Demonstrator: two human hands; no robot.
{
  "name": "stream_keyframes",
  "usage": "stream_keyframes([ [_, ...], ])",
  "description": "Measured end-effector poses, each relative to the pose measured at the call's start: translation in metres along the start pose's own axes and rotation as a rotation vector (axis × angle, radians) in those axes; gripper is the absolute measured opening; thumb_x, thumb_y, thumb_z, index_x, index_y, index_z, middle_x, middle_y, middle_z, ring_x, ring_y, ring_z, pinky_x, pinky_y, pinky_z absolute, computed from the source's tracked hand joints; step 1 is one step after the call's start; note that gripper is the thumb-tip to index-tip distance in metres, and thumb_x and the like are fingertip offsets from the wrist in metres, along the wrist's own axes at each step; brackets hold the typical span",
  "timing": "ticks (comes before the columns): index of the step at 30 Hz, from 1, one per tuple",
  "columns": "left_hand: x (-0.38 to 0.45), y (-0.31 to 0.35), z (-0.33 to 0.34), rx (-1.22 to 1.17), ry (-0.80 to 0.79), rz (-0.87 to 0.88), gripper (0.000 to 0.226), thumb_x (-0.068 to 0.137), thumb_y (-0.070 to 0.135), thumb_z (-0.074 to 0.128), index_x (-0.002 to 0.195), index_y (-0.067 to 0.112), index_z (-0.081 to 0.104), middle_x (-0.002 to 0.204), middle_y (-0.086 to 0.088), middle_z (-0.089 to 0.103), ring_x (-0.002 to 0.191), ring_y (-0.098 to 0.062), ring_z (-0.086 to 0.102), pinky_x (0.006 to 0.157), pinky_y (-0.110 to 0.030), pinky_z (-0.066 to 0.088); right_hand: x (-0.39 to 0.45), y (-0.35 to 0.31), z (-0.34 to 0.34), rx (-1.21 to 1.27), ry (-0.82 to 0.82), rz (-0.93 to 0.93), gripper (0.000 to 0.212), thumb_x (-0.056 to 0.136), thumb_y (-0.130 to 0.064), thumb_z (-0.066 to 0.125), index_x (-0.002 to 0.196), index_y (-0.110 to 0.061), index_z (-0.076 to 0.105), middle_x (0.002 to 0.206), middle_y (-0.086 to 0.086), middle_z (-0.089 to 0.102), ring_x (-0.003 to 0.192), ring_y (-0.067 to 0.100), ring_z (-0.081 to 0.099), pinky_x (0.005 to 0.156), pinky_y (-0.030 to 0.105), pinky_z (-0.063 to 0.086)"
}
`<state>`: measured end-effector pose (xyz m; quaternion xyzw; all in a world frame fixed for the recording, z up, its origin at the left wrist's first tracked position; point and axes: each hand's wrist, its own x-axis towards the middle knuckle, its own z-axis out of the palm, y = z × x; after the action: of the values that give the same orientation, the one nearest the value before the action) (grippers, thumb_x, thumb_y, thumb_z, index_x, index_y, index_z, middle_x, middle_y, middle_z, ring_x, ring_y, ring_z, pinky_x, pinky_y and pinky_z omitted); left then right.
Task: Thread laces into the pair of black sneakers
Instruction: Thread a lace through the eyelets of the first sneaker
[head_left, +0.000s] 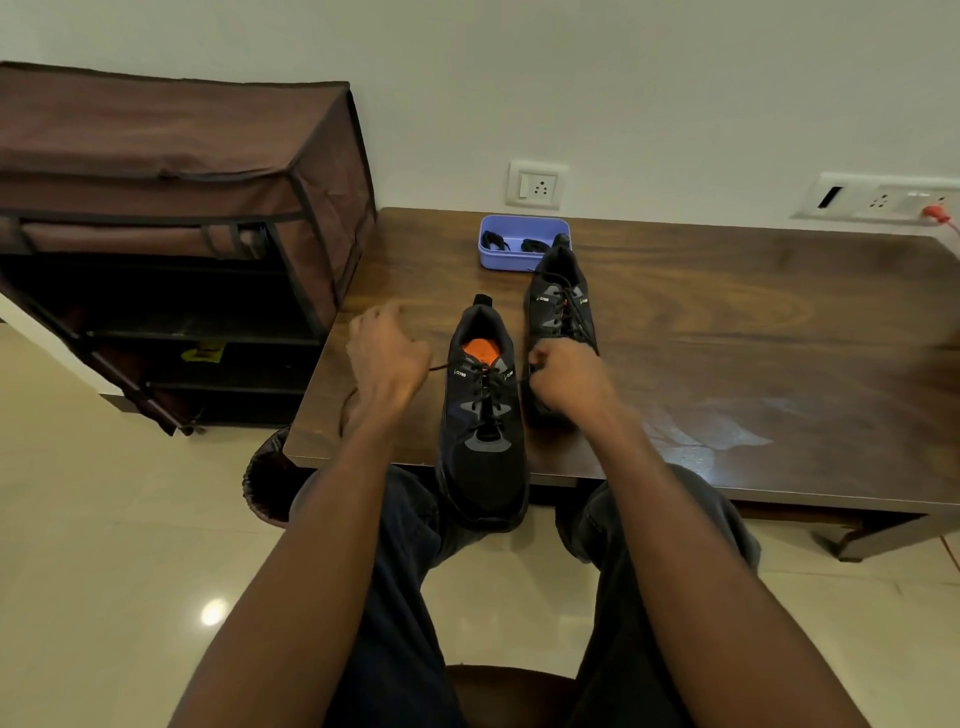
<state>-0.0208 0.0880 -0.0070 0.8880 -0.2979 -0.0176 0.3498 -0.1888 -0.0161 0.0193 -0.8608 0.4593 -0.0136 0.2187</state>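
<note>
The fingers of the left hand (387, 358) were curled round one end of the black lace (441, 367), which ran taut from that fist to the top eyelets of the near sneaker (483, 415). The right hand (569, 379) was clenched too, and pinched the lace's other end at the sneaker's right side (only a short stretch of it showed between fist and shoe). The near sneaker stood on the front of the dark wooden table (727, 338) between the two hands, its toe jutting over the table's edge toward the person, its orange insole showing at the open collar, the lace crossing up its tongue. The second sneaker (561, 312) stood just beside and behind it, laced, partly hidden by the right hand. Behind that shoe, near the wall, sat a blue tray (519, 260) holding dark bundles. A brown fabric shoe rack (171, 234) stood left of the table.
</note>
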Motion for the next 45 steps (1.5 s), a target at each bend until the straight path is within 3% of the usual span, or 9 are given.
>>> stream_keyframes([
  [5,-0.001,0.003,0.014,-0.026,-0.483,0.065,0.033,0.087,0.003,0.063,0.115,0.018,0.066,0.096,0.004,0.066,0.092,-0.014,0.062,0.085,-0.031,0.053,0.006,-0.008,0.019,-0.098,-0.117,-0.083,0.033,0.090,-0.020,0.063,0.121,-0.017,0.052,0.113,0.008,0.063,0.108,0.030,0.058,0.094,0.045,0.045],
  [8,0.000,0.002,0.012,-0.006,-0.419,0.046,0.020,0.090,0.008,0.064,0.080,0.026,0.065,0.084,0.004,0.066,0.083,-0.013,0.063,0.073,-0.026,0.051,0.008,-0.004,0.021,-0.059,-0.165,0.026,0.013,0.094,-0.017,0.056,0.102,-0.006,0.058,0.090,0.007,0.068,0.084,0.026,0.066,0.080,0.038,0.054],
  [11,-0.001,0.005,0.010,0.056,-0.296,0.030,0.016,0.092,0.012,0.059,0.080,0.021,0.065,0.079,0.004,0.063,0.079,-0.016,0.059,0.074,-0.034,0.049,-0.006,-0.003,0.007,0.125,-0.640,-0.027,0.014,0.099,-0.014,0.054,0.090,-0.008,0.062,0.075,0.005,0.072,0.062,0.014,0.069,0.061,0.024,0.056],
  [15,0.000,0.006,0.016,-0.040,-0.298,0.037,0.012,0.090,0.012,0.060,0.083,0.021,0.066,0.082,0.002,0.066,0.082,-0.017,0.063,0.075,-0.036,0.053,-0.029,0.005,-0.019,0.045,-1.056,-0.291,0.021,0.093,-0.021,0.066,0.109,-0.009,0.071,0.095,-0.002,0.074,0.091,0.009,0.067,0.092,0.030,0.051],
  [17,0.000,0.008,0.019,-0.169,-0.353,0.046,0.005,0.090,0.015,0.065,0.089,0.019,0.069,0.085,0.003,0.068,0.084,-0.013,0.064,0.076,-0.030,0.053,-0.023,0.011,-0.028,0.094,-0.926,-0.309,0.018,0.093,-0.026,0.067,0.103,-0.013,0.075,0.093,-0.003,0.074,0.088,0.010,0.065,0.090,0.034,0.051],
  [22,-0.001,0.012,0.021,-0.148,-0.537,0.158,0.011,0.087,0.027,0.072,0.092,0.019,0.076,0.085,-0.001,0.071,0.080,-0.017,0.065,0.073,-0.035,0.053,0.015,-0.001,-0.002,0.342,-0.019,-0.194,0.013,0.093,-0.016,0.064,0.087,-0.024,0.073,0.087,-0.004,0.069,0.083,0.013,0.063,0.073,0.027,0.050],
  [31,-0.002,0.011,0.023,-0.103,-0.494,0.206,0.012,0.090,0.022,0.067,0.087,0.015,0.077,0.083,-0.011,0.072,0.079,-0.028,0.066,0.073,-0.044,0.053,0.020,-0.016,0.037,0.184,0.068,-0.304,0.012,0.092,-0.013,0.061,0.098,-0.019,0.070,0.092,0.000,0.053,0.084,0.018,0.053,0.069,0.032,0.041],
  [38,-0.003,0.010,0.021,-0.160,-0.482,0.147,0.012,0.092,0.017,0.064,0.094,0.019,0.076,0.089,-0.004,0.073,0.084,-0.019,0.067,0.073,-0.031,0.053,0.022,-0.011,0.040,0.229,-0.009,-0.271,0.014,0.090,-0.009,0.064,0.101,-0.013,0.072,0.101,0.003,0.060,0.088,0.018,0.057,0.071,0.029,0.044],
  [45,-0.006,0.017,0.017,-0.191,-0.558,0.259,0.017,0.095,0.011,0.060,0.101,0.016,0.075,0.050,0.015,0.052,0.042,0.003,0.046,0.045,-0.008,0.033,0.019,-0.010,0.044,0.237,0.125,-0.180,0.009,0.091,-0.008,0.053,0.087,-0.012,0.060,0.087,0.005,0.063,0.081,0.023,0.057,0.065,0.032,0.039],
])
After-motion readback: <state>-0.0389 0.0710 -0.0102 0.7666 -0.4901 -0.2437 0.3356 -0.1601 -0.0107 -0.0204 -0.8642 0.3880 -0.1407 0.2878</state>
